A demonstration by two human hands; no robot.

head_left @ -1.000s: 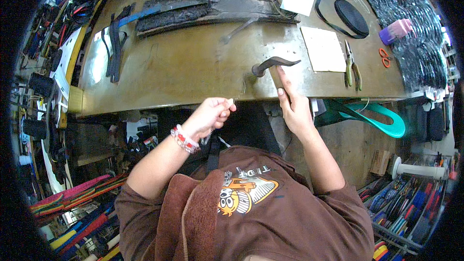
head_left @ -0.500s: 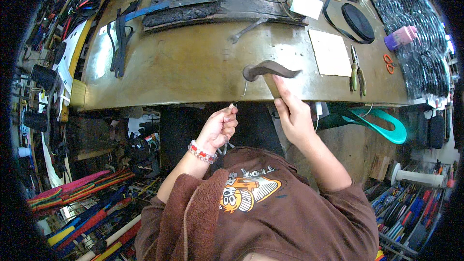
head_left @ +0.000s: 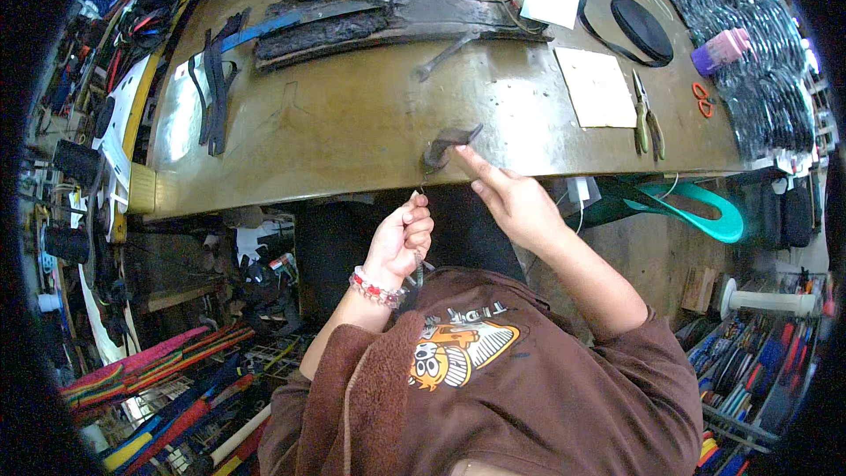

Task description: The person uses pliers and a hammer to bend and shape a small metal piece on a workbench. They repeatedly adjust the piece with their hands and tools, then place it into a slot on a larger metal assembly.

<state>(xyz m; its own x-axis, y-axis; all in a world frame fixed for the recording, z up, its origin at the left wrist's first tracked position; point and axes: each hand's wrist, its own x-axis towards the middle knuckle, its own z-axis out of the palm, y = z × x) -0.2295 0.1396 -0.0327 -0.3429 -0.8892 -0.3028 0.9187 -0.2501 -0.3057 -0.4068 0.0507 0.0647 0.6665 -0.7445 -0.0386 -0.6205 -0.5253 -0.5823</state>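
Observation:
In my right hand (head_left: 518, 210) is a hammer (head_left: 451, 143) with a dark, curved head, like a cobbler's hammer. Its head is low over the table's near edge, and my fingers cover most of the handle. My index finger stretches along it toward the head. My left hand (head_left: 401, 236), closed in a pinch just below that edge, grips a thin metal wire (head_left: 423, 185). The wire's upper end reaches up to the hammer head, which partly hides it. What else lies in the left fist cannot be made out.
Across the brown table (head_left: 326, 141) lie a wrench (head_left: 445, 55), a dark worn board (head_left: 441, 9), black straps (head_left: 214, 88), a pale sheet (head_left: 595, 88), pliers (head_left: 648, 119), orange scissors (head_left: 702, 100) and a black webbing roll (head_left: 641, 28). A teal strap (head_left: 705, 216) hangs beside the right edge.
The hammer has come down and left toward the left hand, its head now beside the wire and turned. My left hand has stayed nearly in place.

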